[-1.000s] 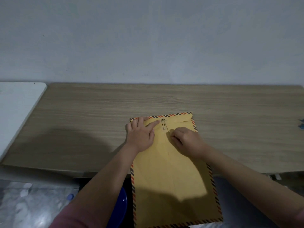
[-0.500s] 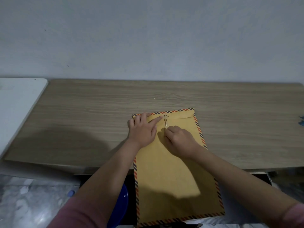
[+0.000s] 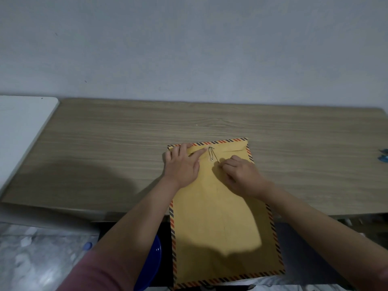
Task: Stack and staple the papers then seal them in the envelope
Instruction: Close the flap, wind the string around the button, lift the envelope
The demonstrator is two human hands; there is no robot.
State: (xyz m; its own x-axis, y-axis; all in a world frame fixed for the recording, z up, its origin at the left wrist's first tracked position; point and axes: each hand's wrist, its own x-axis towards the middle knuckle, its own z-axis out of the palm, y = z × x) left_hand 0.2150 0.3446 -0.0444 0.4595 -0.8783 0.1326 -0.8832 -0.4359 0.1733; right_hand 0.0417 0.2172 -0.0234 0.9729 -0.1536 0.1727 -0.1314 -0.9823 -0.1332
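Note:
A brown envelope (image 3: 220, 219) with a striped red and dark border lies lengthwise on the wooden table (image 3: 105, 143), its near half hanging over the front edge. Its flap is folded down at the far end. A thin string (image 3: 212, 153) runs between two small round clasps there. My left hand (image 3: 182, 164) lies flat on the envelope's far left corner, index finger stretched toward the upper clasp. My right hand (image 3: 241, 175) rests on the envelope just right of the clasps, fingertips pinched on the string's loose end. No papers are visible.
A white tabletop (image 3: 21, 122) adjoins the wooden table on the left. A blue stool seat (image 3: 154, 259) shows below the table edge under my left forearm. Something small and blue (image 3: 384, 155) lies at the table's far right edge. A grey wall stands behind.
My right hand went left to the clasps, then drew back right with the string end, which now slants out from the lower clasp. My left hand has stayed pressed down.

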